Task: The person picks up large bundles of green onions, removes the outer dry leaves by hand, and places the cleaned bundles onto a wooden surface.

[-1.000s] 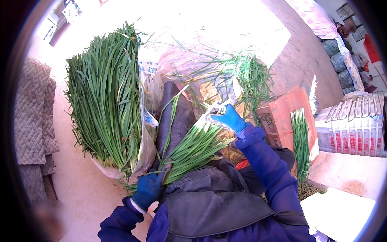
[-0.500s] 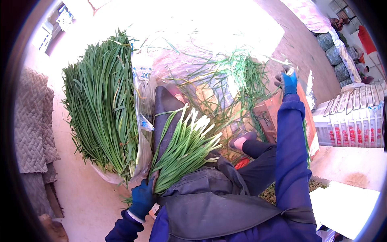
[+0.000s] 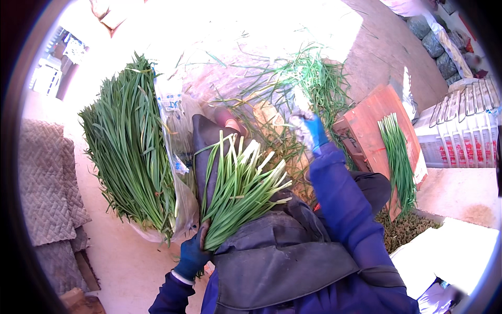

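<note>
A bunch of garlic chives [image 3: 238,193], with pale stem ends pointing away from me, lies across my dark apron [image 3: 282,272]. My left hand [image 3: 194,255], in a blue glove, is closed around its leafy lower end. My right hand [image 3: 309,131], gloved in blue and grey, is raised beyond the bunch, over the scattered leaves. Motion blurs its fingers, so what they hold, if anything, is unclear. To the left stands a large bundle of chives [image 3: 130,152] in a clear plastic wrapper [image 3: 180,157]. A small neat bundle of chives [image 3: 397,162] rests on a tilted wooden board [image 3: 368,133] at right.
Loose green leaves [image 3: 319,83] are strewn on the floor ahead. A white plastic crate [image 3: 460,138] stands at far right, with stuffed bags [image 3: 434,44] behind it. Grey quilted mats [image 3: 44,183] lie at the left. A bright white sheet [image 3: 449,254] is at lower right.
My right hand has come from the far right inward, toward the bunch on my lap. The small bundle on the board now shows fully. My left hand keeps its grip.
</note>
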The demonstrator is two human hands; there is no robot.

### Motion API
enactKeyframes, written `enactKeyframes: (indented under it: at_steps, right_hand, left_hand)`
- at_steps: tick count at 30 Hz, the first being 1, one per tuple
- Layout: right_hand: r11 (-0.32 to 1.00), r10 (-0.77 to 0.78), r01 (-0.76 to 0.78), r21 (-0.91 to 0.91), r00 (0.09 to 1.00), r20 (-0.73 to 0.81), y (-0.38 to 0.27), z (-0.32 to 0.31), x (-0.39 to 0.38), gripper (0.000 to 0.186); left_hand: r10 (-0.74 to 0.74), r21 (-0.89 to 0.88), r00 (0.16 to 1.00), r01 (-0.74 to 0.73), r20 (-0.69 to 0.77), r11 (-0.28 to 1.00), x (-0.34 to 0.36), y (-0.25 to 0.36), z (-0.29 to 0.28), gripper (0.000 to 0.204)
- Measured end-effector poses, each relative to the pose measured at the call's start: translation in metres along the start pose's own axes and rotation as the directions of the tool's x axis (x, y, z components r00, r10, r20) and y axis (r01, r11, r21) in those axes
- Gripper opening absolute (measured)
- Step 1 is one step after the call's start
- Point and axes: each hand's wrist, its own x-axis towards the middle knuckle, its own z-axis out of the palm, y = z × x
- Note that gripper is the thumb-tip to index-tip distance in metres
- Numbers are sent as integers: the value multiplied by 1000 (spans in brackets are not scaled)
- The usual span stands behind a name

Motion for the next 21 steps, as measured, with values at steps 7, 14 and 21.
enactKeyframes:
  at_steps: [7,14,21]
  right_hand:
    - [955,36,159,-252,776,629,2,71,25,31]
    - [866,152,193,-462,778,609,16,102,12,18]
    - [980,-147,102,171,951,273,-17,21,25,6]
  left_hand:
    - [77,32,997,-77,-15,997,4,-3,3,82]
    - [66,32,998,-65,-24,997,6,1,3,81]
    - [19,-45,1000,-20,-9,999,10,0,2,85]
